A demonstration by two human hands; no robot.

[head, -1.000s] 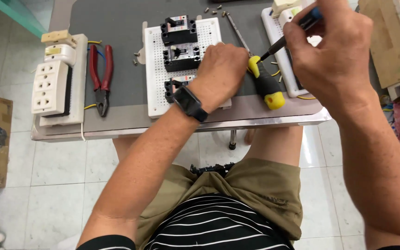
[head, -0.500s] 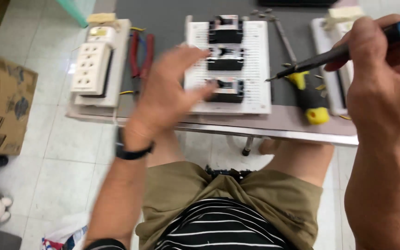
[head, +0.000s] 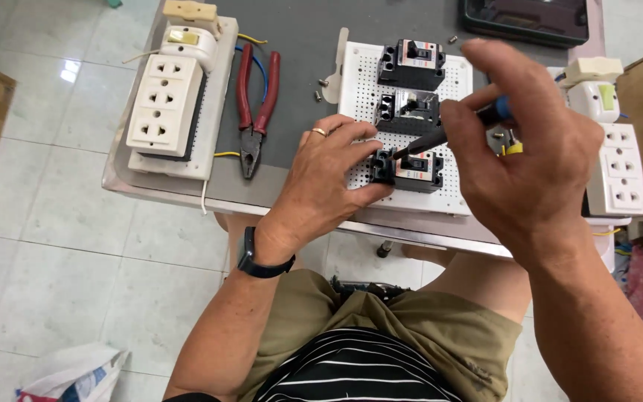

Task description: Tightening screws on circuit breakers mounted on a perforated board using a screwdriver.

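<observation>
Bright, even daylight throughout; a small glare patch sits on the floor tiles (head: 68,74) at about 10 o'clock. Shadows are soft and short, falling under the worktop (head: 299,82) edge toward 6 o'clock. Focus is sharp at centre; the right hand (head: 530,156), close to the lens, looks enlarged and slightly soft, with wide-angle stretch toward the edges.

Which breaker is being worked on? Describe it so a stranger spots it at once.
Start at the grey table and find the white perforated board in its middle, which carries three black breakers in a column. The one meant is the nearest breaker, at the board's front edge. Unlike the other two, it is steadied by the left hand, and the tip of the screwdriver in the right hand points at it.
</observation>
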